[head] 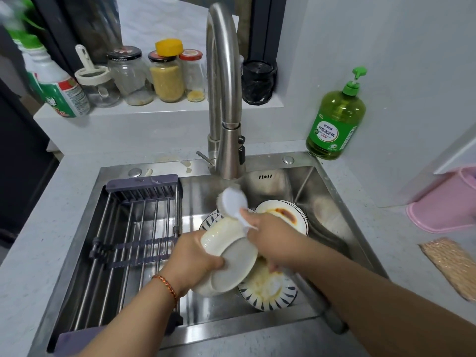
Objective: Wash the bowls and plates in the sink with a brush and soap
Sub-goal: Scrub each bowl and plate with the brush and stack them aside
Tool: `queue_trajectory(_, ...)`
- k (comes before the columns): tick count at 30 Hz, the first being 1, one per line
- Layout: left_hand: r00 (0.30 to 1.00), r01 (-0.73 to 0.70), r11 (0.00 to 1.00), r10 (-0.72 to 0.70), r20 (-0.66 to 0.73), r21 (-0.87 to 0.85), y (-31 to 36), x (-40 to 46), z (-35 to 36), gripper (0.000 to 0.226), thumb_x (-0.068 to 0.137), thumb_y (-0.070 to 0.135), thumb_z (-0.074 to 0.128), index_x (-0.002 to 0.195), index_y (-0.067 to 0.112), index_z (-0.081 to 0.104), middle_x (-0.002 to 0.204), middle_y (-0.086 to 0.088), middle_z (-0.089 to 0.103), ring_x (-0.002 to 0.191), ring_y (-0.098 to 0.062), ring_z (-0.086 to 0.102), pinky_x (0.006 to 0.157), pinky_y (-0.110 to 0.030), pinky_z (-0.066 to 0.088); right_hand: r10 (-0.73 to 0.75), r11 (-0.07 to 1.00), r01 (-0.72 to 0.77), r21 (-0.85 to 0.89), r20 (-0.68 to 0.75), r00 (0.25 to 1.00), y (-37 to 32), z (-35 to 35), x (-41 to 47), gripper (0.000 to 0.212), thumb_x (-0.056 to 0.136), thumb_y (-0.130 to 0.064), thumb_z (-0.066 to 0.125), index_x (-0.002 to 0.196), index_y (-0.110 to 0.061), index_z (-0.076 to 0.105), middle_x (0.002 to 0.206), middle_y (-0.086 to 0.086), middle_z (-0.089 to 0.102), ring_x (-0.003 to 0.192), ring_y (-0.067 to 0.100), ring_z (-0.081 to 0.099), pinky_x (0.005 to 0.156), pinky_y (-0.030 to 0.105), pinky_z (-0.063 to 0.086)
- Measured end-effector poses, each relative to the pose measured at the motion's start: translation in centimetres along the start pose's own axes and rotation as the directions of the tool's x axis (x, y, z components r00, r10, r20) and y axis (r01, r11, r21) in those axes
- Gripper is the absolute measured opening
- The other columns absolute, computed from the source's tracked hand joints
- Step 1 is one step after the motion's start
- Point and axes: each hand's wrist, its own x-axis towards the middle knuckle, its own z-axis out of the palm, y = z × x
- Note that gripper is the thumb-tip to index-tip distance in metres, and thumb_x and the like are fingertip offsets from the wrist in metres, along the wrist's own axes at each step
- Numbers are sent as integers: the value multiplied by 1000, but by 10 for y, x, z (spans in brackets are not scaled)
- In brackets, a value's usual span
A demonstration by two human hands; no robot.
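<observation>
Over the steel sink (304, 181) my left hand (192, 256) grips a white bowl (226, 258), tilted with its underside toward me. My right hand (269, 233) holds the handle of a white dish brush (234, 202), whose head is raised above the bowl, just below the tap (222, 99). Under the bowl lies a blue-patterned plate (270, 292) smeared with yellow residue. A white plate (283, 215) with a red-brown stain sits behind my right hand, and another patterned dish (210, 220) peeks out at the left. The green soap bottle (334, 124) stands on the counter right of the tap.
A dark wire drying rack (123, 240) fills the sink's left half. Jars (164, 76) and a cleaner bottle (56, 86) line the ledge behind. A pink plastic container (448, 204) and a woven mat (453, 266) lie on the right counter.
</observation>
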Motion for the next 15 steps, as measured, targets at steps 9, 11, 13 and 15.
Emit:
queue_trajectory(9,994,-49,980,29,-103,-191,2,-3,-10,37,65,-16,75,85,15,68,79,-2,70,72,-16,65,56,-22,51,116,992,-110,70,-93,989,21,-19,-5,54,100,-17,31,149,-37,21,62,5,47,32,12,51,51,26,46)
queue_trajectory(11,993,-36,969,8,-115,-246,2,-1,-10,37,66,-17,74,86,13,67,80,-4,71,71,-18,66,58,-26,53,120,989,-114,96,-66,991,17,-10,-13,53,100,-20,32,150,-37,22,69,4,49,31,11,50,53,32,46)
queue_trajectory(13,993,-19,958,-16,-120,-285,4,2,-7,36,66,-17,74,87,10,67,83,-8,71,74,-23,67,64,-33,55,61,994,-58,91,-30,998,6,4,-22,52,100,-24,32,148,-41,21,68,3,49,30,9,49,47,26,43)
queue_trajectory(15,992,-2,952,-35,-118,-306,3,4,-5,36,64,-18,75,87,8,66,84,-10,71,76,-27,67,69,-37,56,-29,999,30,41,-18,999,-1,13,-25,52,101,-25,32,148,-42,19,69,-1,46,28,4,46,42,20,42)
